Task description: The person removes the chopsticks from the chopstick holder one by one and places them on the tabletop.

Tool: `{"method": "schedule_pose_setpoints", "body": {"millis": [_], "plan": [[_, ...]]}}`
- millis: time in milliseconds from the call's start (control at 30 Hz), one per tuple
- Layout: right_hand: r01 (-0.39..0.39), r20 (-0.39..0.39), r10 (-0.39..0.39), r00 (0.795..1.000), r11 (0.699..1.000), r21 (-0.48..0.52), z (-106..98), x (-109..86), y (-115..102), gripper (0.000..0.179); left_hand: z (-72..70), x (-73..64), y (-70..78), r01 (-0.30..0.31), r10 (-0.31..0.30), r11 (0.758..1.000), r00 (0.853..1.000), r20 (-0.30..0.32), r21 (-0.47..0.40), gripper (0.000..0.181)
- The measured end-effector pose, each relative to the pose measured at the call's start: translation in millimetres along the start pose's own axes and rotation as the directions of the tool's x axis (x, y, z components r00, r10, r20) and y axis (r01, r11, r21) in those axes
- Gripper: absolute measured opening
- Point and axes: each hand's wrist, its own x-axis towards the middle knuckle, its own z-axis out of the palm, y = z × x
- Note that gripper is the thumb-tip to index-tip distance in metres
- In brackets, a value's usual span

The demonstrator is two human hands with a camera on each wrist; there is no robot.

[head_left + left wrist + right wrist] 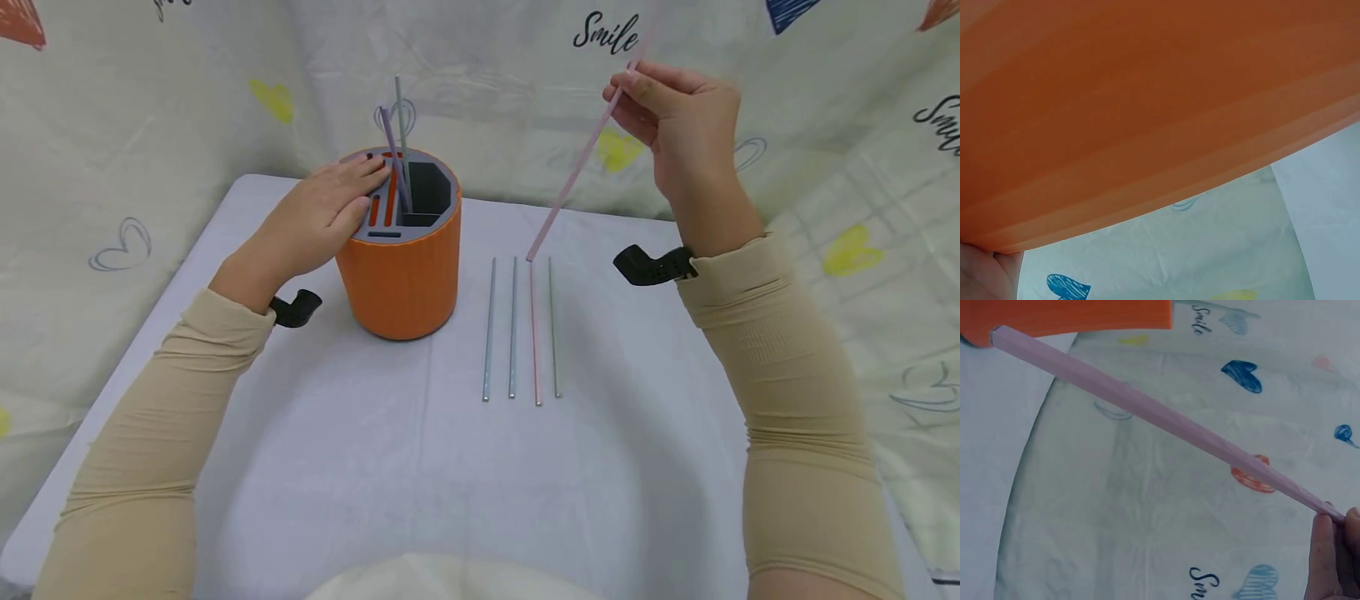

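An orange pen holder (pixel 401 283) with a grey slotted top stands upright on the table. Across the left part of its top rests my left hand (pixel 318 208), fingers fairly straight. A purple pencil (pixel 391 137) and a pale green pencil (pixel 402 117) lean up out of the holder's large compartment. My right hand (pixel 686 117) pinches a pink pencil (pixel 1129 400) near its upper end, up to the right of the holder. The pencil slants down to the left. In the left wrist view, the holder's orange wall (pixel 1147 112) fills most of the picture.
Several slim pencils lie side by side on the white tabletop (pixel 420 483) right of the holder: two bluish, a pink one (pixel 536 333) and a greenish one (pixel 555 333). A printed cloth (pixel 510 125) with hearts and lettering hangs behind the table.
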Motion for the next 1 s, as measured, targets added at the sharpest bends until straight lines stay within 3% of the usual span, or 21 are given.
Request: {"method": "schedule_pose_setpoints", "body": {"millis": [233,400,567,800,1000], "plan": [[-0.188,0.02,0.189,0.982,0.982,-0.032,-30,6.6,16,0.027,-0.1,0.6,1.5,0.002,-0.002,1.0,1.0,0.002,-0.006,0.048],[-0.259,-0.008,0.261,0.965,0.954,-0.15,-49,7.6,29,0.028,-1.1,-0.8,1.4,0.006,-0.006,1.0,1.0,0.002,0.0,0.048],[-0.339,-0.019,0.341,0.94,0.924,-0.176,-70,14.7,44,0.022,-2.1,-2.7,0.6,0.015,-0.015,1.0,1.0,0.009,0.009,0.049],[-0.436,-0.04,0.448,0.893,0.84,-0.324,-102,23.6,76,0.01,-1.8,-2.5,-1.3,0.007,-0.007,1.0,1.0,-0.007,0.003,0.048],[-0.478,-0.031,0.507,0.861,0.788,-0.388,-121,24.2,105,0.007,-1.0,-1.5,-1.4,0.006,-0.006,1.0,1.0,-0.005,0.011,0.048]]}}
